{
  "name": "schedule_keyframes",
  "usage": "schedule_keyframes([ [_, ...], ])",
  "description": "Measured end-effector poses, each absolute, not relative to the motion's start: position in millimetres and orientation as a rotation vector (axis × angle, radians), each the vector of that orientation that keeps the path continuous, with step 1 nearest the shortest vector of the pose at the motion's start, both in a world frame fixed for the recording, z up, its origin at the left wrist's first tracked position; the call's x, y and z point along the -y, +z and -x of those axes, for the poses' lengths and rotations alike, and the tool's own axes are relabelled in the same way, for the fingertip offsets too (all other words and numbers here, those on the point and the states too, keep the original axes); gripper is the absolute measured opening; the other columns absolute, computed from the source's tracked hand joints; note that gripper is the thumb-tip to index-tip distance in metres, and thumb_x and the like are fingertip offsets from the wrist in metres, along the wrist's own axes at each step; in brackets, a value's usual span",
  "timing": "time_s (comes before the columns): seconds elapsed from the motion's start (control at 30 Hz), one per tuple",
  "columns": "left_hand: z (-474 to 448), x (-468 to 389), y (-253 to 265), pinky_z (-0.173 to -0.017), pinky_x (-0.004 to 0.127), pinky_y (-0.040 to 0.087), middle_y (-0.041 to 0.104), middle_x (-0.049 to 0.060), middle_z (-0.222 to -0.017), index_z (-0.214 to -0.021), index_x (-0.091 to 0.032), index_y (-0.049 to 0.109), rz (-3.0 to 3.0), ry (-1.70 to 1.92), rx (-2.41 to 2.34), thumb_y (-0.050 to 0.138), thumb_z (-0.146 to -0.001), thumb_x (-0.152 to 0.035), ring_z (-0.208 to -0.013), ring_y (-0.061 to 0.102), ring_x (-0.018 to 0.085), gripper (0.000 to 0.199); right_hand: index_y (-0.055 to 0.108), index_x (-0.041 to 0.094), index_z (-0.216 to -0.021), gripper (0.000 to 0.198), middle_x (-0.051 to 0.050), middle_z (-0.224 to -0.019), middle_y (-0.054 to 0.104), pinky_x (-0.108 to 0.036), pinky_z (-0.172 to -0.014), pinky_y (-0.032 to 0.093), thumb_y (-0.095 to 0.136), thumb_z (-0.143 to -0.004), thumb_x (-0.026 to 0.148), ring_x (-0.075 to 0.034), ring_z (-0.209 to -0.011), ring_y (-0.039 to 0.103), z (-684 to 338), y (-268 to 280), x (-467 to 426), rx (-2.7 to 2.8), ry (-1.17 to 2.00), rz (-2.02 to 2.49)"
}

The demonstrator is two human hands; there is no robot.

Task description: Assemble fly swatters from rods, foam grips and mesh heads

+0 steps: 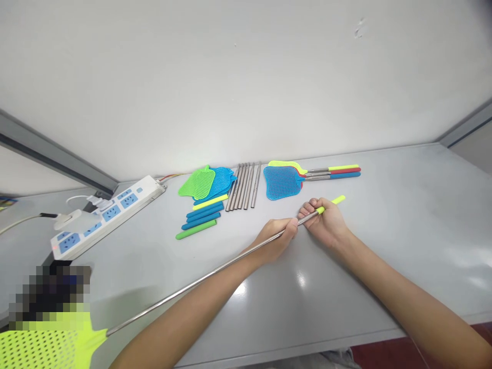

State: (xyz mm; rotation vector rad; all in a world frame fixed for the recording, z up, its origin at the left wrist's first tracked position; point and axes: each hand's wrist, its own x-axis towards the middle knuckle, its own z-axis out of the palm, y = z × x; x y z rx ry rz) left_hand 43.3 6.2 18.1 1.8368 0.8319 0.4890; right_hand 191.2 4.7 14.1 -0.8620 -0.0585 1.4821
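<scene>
Across both hands; yellow swatter

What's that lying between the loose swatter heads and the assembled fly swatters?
A row of metal rods lies between the loose swatter heads and the assembled fly swatters, as the head view shows.

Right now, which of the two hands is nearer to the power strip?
Left. The left hand is to the right of the power strip, holding the rod; the right hand is farther right, holding the yellow grip.
</scene>
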Motion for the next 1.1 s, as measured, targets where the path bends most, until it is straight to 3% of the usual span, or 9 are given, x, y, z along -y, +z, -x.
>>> schedule_keyframes([
  [0.57, -44, -8, 17, -0.051, 0.022, 0.033, 0.037, -0.003, -0.041, -0.050, -0.016, 0.043, -1.855, 0.361, -0.793, 0.017, -0.089, -0.043, -0.045, 0.042, 0.010, 0.055, 0.032, 0.018, -0.051, 0.015, 0.004, -0.045, 0.028, -0.020, -0.042, 0.029, 0.039, -0.061, 0.010, -0.009, -0.042, 0.027, -178, 16, 4, -0.010, 1.366, 0.760],
  [1.1, -44, -6, 22, -0.043, 0.022, 0.028, 0.035, -0.003, -0.039, -0.044, -0.016, 0.038, -1.808, 0.328, -0.828, 0.017, -0.089, -0.044, -0.038, 0.035, 0.007, 0.058, 0.030, 0.018, -0.052, 0.014, 0.004, -0.047, 0.028, -0.020, -0.044, 0.031, 0.040, -0.061, 0.012, -0.009, -0.044, 0.031, -165, 16, 13, -0.018, 1.324, 0.747],
])
